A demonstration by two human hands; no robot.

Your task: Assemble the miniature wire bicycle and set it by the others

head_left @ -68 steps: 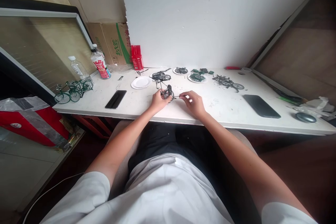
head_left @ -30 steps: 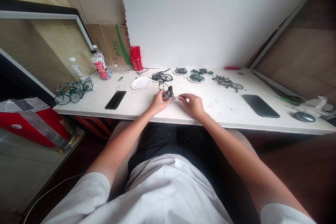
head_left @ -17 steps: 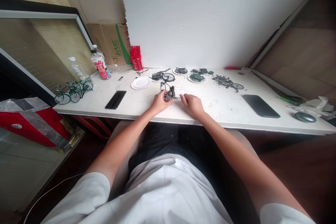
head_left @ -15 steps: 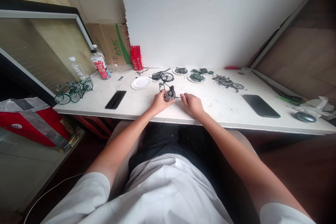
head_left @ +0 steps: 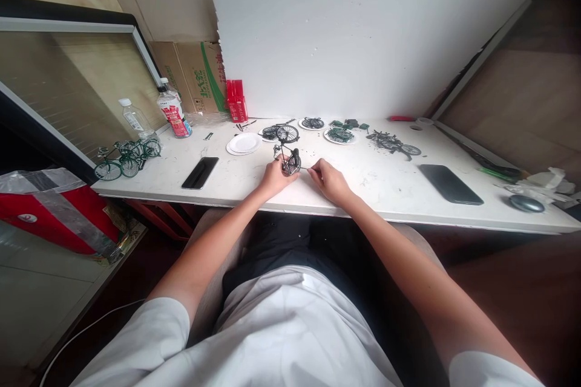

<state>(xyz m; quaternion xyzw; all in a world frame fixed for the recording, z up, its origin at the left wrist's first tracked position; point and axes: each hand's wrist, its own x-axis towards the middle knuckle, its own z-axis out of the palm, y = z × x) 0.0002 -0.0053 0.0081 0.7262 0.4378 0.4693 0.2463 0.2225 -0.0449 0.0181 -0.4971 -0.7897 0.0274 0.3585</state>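
Note:
My left hand (head_left: 276, 179) is closed around the lower part of a dark model bicycle (head_left: 291, 160) just above the table's front half. The bicycle is turned so that one spoked wheel (head_left: 287, 133) points away from me. To its right, my right hand (head_left: 330, 181) pinches a thin rod-shaped tool (head_left: 305, 169), whose tip reaches towards the bicycle's near wheel. Its rear end is hidden in my fingers, and whether the tip touches the bicycle I cannot tell.
Finished-looking green model bicycles (head_left: 128, 157) stand at the left. Behind my hands are white paper plates (head_left: 245, 143), a plate of green parts (head_left: 340, 134) and loose dark parts (head_left: 393, 141). A phone (head_left: 200, 173), a dark flat slab (head_left: 451, 184) and a drink bottle (head_left: 173, 112) are also on the table.
The bicycle and my left hand have shifted slightly left. The fingers of my right hand have changed their grip on the tool and moved a little left.

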